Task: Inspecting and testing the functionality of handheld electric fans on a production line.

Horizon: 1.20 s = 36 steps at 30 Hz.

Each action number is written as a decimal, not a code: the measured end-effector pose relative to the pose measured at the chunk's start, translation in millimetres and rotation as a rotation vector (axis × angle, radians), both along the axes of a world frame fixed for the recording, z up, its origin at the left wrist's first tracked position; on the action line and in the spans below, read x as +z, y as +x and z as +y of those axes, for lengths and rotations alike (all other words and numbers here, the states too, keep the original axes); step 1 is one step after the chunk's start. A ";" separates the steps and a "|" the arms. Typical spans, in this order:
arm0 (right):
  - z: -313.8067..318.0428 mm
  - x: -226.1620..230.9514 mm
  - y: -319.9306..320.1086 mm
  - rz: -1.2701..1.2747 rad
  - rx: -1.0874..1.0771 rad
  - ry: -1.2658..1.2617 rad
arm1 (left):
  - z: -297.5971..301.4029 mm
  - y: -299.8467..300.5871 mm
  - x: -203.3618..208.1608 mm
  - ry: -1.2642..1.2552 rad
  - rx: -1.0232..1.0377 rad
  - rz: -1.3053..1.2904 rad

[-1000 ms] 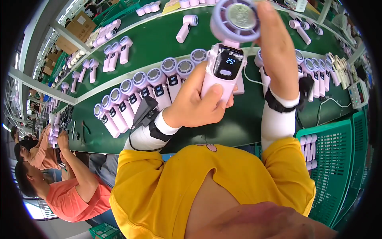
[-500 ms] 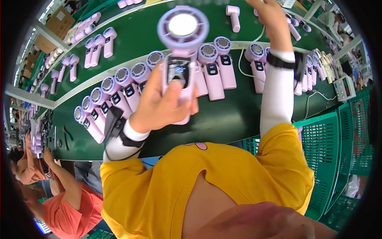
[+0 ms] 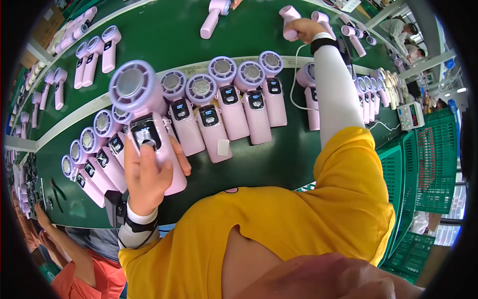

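My left hand is wrapped around a pink handheld fan with a lilac round head and a dark display panel. The thumb rests at the display's lower edge. This fan is tilted up above a row of similar fans. At the far side, my right hand is closed around the handle of another pink handheld fan. Between my arms lie several pink fans, heads away from me, some with lit displays. A small white slip sits on one handle.
Beyond the pale rail, more fans lie on the green surface. Another person's hand is beside a fan there. A white cable, a small meter box, green crates and pliers are around. A co-worker in red is lower left.
The whole view has shifted. My left hand, still holding its fan, has moved left and lower. My right hand is now closed on a fan. Another person's hand has appeared at the far edge.
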State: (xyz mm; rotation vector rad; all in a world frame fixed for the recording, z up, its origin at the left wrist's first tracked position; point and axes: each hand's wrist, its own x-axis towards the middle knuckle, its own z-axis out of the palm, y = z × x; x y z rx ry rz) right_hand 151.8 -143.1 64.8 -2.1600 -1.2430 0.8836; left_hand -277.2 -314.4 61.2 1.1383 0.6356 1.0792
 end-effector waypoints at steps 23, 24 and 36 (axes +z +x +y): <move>-193.1 6.5 -228.0 1.136 0.460 0.405 | -2.3 1.8 -23.2 0.430 0.229 0.428; -194.1 3.1 -232.4 1.161 0.463 0.383 | 0.9 9.0 -20.6 0.580 0.354 0.427; -213.4 -14.3 -243.5 1.039 0.569 0.380 | 18.6 19.5 -17.0 0.173 -0.185 -0.359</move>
